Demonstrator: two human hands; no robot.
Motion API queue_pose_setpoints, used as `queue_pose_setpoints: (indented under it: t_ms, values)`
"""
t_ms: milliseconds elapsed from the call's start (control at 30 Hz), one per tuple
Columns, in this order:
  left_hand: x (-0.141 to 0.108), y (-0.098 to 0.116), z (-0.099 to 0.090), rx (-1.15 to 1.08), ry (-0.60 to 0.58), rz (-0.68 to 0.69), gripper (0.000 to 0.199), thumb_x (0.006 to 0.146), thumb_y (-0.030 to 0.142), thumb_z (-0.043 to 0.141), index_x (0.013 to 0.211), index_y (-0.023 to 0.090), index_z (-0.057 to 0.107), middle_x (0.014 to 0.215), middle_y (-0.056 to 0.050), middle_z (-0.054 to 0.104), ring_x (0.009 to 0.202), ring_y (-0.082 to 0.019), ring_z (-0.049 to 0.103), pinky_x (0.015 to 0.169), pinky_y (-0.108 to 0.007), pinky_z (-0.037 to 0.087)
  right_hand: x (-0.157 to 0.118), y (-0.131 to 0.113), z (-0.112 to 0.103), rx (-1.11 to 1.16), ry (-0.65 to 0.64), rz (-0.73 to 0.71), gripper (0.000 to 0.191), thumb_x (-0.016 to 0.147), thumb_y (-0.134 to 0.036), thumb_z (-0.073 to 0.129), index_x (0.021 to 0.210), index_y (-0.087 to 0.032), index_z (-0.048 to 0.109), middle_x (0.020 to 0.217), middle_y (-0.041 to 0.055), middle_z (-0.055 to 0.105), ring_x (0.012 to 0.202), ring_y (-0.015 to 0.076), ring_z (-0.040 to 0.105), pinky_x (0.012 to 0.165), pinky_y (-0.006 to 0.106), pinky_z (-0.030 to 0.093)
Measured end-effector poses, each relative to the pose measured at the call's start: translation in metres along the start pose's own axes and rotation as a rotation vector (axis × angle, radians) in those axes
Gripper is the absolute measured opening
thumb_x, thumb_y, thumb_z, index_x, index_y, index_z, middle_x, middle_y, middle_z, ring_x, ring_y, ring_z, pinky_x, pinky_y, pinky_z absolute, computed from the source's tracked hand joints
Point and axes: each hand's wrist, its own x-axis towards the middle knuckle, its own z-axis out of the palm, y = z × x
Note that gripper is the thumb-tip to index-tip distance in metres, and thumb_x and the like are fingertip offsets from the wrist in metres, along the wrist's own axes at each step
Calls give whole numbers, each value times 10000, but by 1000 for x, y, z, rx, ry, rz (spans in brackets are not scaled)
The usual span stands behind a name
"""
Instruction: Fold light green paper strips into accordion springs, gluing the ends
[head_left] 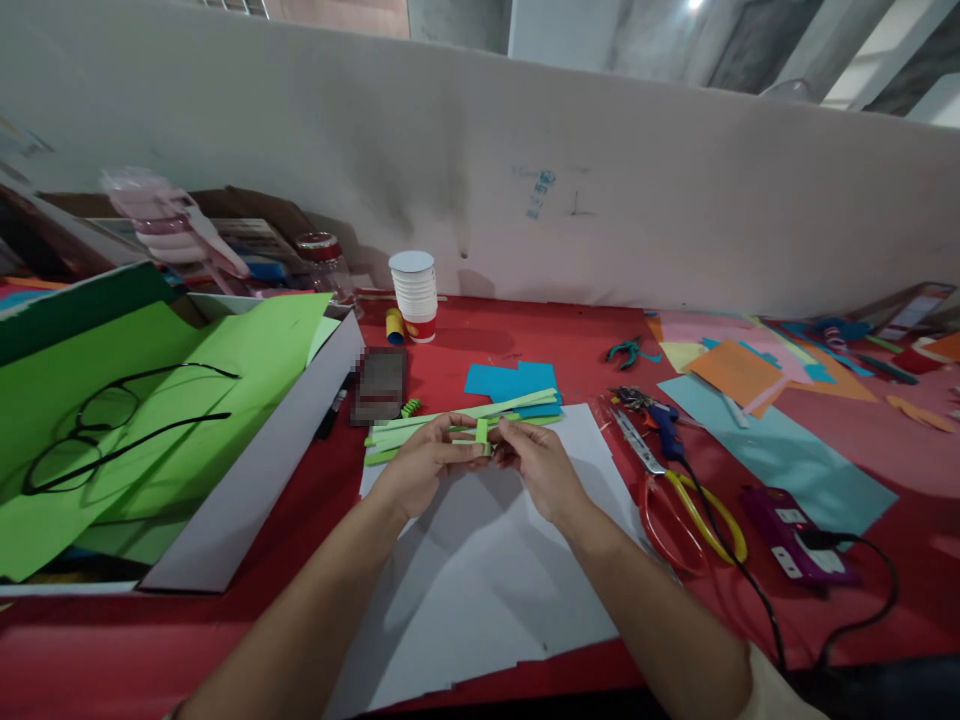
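Both forearms point(652, 600) reach in from the bottom corners & angle inward, so hands meet just above the top part of the white paper point(517, 580), approx. mid-view. L hand point(420, 458) comes in w/ its back facing up & out, wrist roughly in line w/ the forearm. Thumb runs straight toward the R side, index bent above it; the two pinch a short bright-green strip point(481, 432), which looks folded, lower bit btwn the tips & upper bit standing up. Other L fingers curl behind, partly hidden.

R hand point(546, 468) mirrors it, slightly lower at the wrist. R thumb & index are drawn close together at the strip's R side, rest of the fingers bent under; can't tell if they grip the strip or only touch it, as the tips overlap there.

So strip sits btwn the two hands, over the paper's upper edge. Right behind the hands: a bunch of loose lt-green strips point(394, 437), lying crosswise, part on the paper, w/ blue cards point(536, 380) just beyond. Green coil point(410, 407) lies L of the cards, next to the phone point(381, 385). R of the paper on the red table point(525, 325): scissors point(651, 462), blades partly open, & glue gun point(664, 430), its cord trailing toward the near edge.
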Motion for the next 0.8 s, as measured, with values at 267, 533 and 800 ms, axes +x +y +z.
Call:
queue_pose_setpoints:
  t_ms: [267, 533, 800]
  values:
    - [1, -1, -3, -87, 18, 55, 382, 564, 97, 750, 897, 176, 580, 700, 5, 662, 612, -103, 619, 629, -212, 458, 0, 8, 0, -306, -26, -291, 209, 658, -335, 736, 831, -223, 701, 832, 16, 586, 687, 132, 547, 610, 249, 453]
    - [-1, -2, 2, -119, 78, 58, 236, 583, 211, 774, 762, 162, 629, 647, 0, 645, 574, -105, 593, 602, -229, 458, 0, 5, -4, -564, 10, -501, 114, 730, -305, 689, 820, -240, 716, 756, 17, 561, 699, 149, 548, 607, 257, 439]
    - [0, -5, 10, -64, 124, 200, 167, 604, 246, 755, 698, 172, 638, 672, 33, 608, 602, -78, 557, 640, -206, 445, -2, 12, 0, -390, -11, -280, 225, 749, -402, 646, 853, -206, 686, 664, -6, 612, 554, 127, 562, 547, 251, 467]
